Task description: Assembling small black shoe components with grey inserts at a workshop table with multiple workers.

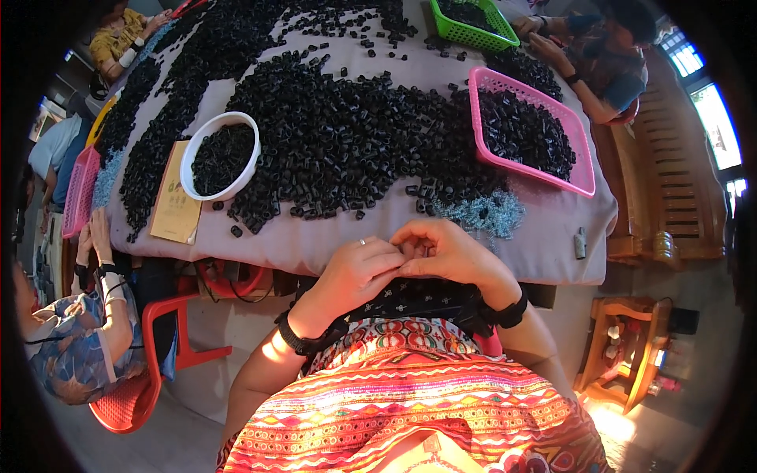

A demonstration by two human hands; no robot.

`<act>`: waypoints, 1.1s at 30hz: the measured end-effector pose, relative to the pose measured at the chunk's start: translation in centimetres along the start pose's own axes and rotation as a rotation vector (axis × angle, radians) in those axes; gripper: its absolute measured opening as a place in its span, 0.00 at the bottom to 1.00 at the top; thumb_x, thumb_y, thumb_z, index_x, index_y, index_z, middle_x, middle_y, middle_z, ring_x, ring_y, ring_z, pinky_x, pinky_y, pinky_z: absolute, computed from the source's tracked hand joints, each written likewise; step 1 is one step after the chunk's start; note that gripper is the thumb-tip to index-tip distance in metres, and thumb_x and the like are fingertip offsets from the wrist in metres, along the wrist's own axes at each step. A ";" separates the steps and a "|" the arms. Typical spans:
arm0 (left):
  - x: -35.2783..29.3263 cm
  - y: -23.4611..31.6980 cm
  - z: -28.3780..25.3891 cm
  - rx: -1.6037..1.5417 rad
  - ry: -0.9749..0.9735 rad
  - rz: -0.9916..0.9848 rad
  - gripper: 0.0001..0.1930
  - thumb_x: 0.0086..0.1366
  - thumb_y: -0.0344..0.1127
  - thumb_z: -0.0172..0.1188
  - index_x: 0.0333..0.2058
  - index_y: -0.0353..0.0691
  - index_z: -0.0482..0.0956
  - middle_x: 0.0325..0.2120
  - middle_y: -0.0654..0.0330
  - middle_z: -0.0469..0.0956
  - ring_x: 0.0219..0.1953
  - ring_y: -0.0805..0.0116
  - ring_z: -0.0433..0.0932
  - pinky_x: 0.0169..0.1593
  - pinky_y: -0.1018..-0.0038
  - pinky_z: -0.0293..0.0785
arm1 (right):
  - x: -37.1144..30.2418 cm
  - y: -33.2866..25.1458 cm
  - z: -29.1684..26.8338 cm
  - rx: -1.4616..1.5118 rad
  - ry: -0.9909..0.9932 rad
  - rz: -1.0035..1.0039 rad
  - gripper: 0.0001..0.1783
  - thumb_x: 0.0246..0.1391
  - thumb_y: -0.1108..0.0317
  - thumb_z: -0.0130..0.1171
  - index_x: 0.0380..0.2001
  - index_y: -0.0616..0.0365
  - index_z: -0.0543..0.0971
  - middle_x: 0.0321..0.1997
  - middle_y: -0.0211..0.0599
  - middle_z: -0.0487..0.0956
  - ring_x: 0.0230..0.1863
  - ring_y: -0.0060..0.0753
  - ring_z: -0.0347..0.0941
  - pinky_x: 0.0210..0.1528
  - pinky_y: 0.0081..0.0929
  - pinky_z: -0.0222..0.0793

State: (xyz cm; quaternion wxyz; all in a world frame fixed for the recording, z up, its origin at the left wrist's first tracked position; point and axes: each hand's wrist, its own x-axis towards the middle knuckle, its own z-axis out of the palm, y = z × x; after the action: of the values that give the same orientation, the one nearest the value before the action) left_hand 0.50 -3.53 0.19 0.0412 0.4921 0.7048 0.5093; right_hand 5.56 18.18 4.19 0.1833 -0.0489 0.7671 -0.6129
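My left hand (356, 272) and my right hand (449, 251) meet at the table's near edge, fingertips pressed together. Both are closed, and whatever they pinch is hidden by the fingers. Just beyond them spreads a large heap of small black cylindrical pieces (331, 134). A tangle of clear bluish small parts (485, 213), perhaps springs, lies past my right hand. Farther right, a pink basket (585, 162) holds many more black pieces. On the left stands a white bowl (189, 177) with thin dark pieces in it.
A tan booklet (175, 209) lies beside the bowl. A green basket (473, 35) is at the far right, another pink basket (79, 193) at the left edge. A small greyish object (581, 243) sits near the right corner. Other people work around the table; a red chair (150, 370) stands left.
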 end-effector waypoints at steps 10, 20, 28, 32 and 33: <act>-2.0 0.9 -2.1 -0.166 0.155 -0.240 0.08 0.61 0.22 0.65 0.40 0.33 0.82 0.35 0.55 0.82 0.37 0.65 0.81 0.41 0.73 0.75 | 3.2 -2.5 1.6 -0.111 -0.060 -0.079 0.21 0.53 0.70 0.71 0.50 0.63 0.80 0.38 0.26 0.79 0.39 0.16 0.73 0.40 0.18 0.70; -3.2 -0.6 -1.8 -0.331 0.384 -0.368 0.10 0.62 0.22 0.66 0.42 0.33 0.82 0.38 0.59 0.80 0.39 0.72 0.79 0.41 0.78 0.75 | 5.6 -1.7 2.4 -0.499 0.301 -0.234 0.11 0.55 0.67 0.64 0.39 0.61 0.81 0.33 0.40 0.80 0.31 0.42 0.79 0.35 0.33 0.74; -3.1 -0.6 -1.9 -0.320 0.394 -0.363 0.09 0.64 0.19 0.62 0.43 0.30 0.81 0.40 0.58 0.79 0.39 0.73 0.81 0.44 0.79 0.77 | 7.3 -0.4 4.3 -0.933 0.340 -0.387 0.05 0.49 0.71 0.61 0.30 0.56 0.76 0.32 0.38 0.76 0.32 0.48 0.79 0.33 0.40 0.75; -2.7 -0.4 -1.7 -0.332 0.389 -0.371 0.08 0.65 0.20 0.61 0.43 0.30 0.80 0.40 0.58 0.79 0.39 0.73 0.81 0.43 0.78 0.77 | 7.1 -0.6 4.1 -0.873 0.330 -0.445 0.05 0.49 0.71 0.61 0.31 0.57 0.77 0.33 0.39 0.76 0.33 0.48 0.79 0.33 0.41 0.75; -2.7 -0.4 -1.7 -0.334 0.386 -0.370 0.08 0.65 0.20 0.61 0.43 0.30 0.80 0.40 0.58 0.79 0.39 0.73 0.81 0.43 0.78 0.77 | 6.9 -0.5 3.9 -0.827 0.331 -0.411 0.06 0.49 0.72 0.61 0.32 0.58 0.77 0.33 0.40 0.76 0.33 0.49 0.79 0.33 0.40 0.75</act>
State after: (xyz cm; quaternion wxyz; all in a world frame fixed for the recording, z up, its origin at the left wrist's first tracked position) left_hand 0.67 -6.63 -0.51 0.0789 0.2361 0.6837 0.6860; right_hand 0.43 12.36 2.48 -0.1007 -0.1697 0.9395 -0.2801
